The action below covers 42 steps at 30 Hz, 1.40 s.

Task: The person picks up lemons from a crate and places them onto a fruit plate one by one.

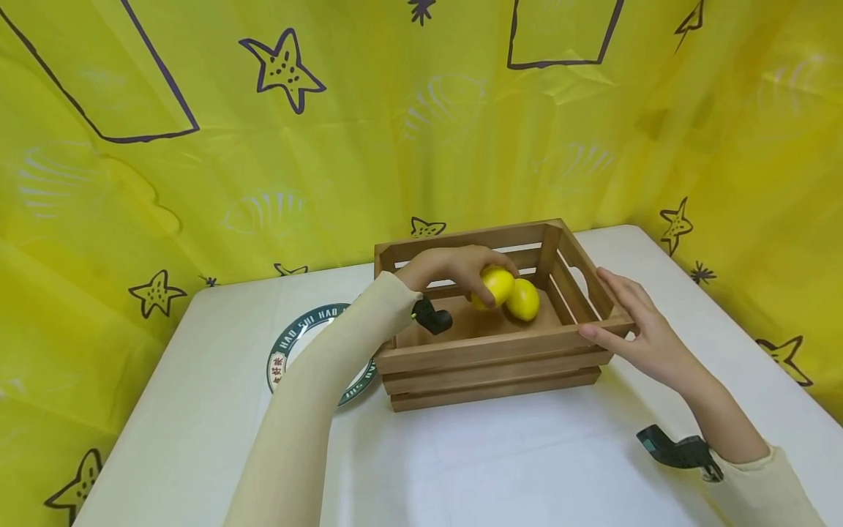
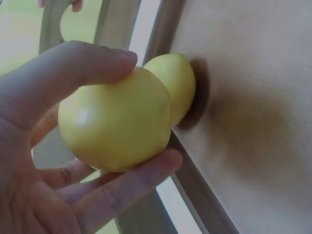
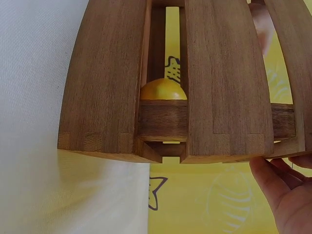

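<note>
Backdrop: a yellow cloth [image 1: 369, 146] printed with dark stars and outlined shapes hangs behind and to both sides of a white table [image 1: 461, 461].
Left hand: the left hand [image 1: 454, 271] reaches over the crate's far left rim and down inside, thumb and fingers curled round a lemon [image 1: 495, 285]; the left wrist view shows the thumb [image 2: 73, 73] on top and the fingers under it, so it is a full grasp.
Held lemon: yellow and smooth, low over the crate's floor near the far side; whether it rests on the floor I cannot tell.
Second lemon: another lemon [image 1: 523, 299] lies on the crate floor just right of the held one and touches it; in the left wrist view it [image 2: 178, 85] sits behind the held one, against the floor boards.
Right hand: the right hand [image 1: 642, 333] is at the crate's near right corner, thumb laid along the top of the near rim and fingers loosely extended by the right wall; nothing is enclosed in it.
Crate: a brown slatted wooden crate [image 1: 487, 366] stands on the table, middle to far; the right wrist view looks at its slats from outside, with a lemon showing through a gap.
Plate: a round plate [image 1: 290, 348] with a dark green lettered rim lies left of the crate, partly hidden by the left sleeve [image 1: 316, 395].
Wrist gear: a black mount shows at each wrist.
</note>
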Each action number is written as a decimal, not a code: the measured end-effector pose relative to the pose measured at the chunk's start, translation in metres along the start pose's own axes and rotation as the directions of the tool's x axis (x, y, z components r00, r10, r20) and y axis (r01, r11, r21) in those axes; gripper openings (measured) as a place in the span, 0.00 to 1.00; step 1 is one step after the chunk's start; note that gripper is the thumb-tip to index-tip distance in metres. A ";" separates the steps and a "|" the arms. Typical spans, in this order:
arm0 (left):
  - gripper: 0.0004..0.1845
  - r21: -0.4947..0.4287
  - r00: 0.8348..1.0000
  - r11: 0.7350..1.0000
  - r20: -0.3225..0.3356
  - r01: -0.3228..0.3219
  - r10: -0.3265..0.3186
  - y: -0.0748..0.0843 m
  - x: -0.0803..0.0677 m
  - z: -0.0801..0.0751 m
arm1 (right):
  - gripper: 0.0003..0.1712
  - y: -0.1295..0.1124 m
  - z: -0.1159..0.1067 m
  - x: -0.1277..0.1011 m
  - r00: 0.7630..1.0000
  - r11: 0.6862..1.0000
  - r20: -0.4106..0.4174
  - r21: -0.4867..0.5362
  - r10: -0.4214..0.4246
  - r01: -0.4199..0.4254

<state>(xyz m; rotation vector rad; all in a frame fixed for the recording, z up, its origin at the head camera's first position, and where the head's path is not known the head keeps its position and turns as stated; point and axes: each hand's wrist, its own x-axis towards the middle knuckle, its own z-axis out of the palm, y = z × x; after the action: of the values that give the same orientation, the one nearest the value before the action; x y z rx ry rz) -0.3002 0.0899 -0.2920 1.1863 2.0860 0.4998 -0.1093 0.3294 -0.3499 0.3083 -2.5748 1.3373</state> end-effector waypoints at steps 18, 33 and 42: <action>0.37 -0.242 0.960 0.940 -0.202 -0.240 0.194 0.016 -0.023 -0.007 | 0.51 -0.004 0.011 0.001 1.000 1.000 0.018 -0.003 -0.019 0.019; 0.37 -0.050 0.802 0.908 -0.490 -0.416 0.341 0.030 -0.058 -0.024 | 0.51 -0.003 0.012 0.002 1.000 1.000 0.026 0.017 -0.006 0.006; 0.37 -0.157 0.762 0.889 -0.591 -0.431 0.265 0.037 -0.078 -0.028 | 0.51 -0.001 0.001 0.001 1.000 1.000 0.021 -0.002 0.005 -0.005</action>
<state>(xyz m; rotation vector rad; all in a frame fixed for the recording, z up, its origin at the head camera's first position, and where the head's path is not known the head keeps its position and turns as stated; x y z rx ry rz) -0.2705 0.0417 -0.2206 1.3765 2.1380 1.4332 -0.1100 0.3280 -0.3491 0.3172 -2.5962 1.3402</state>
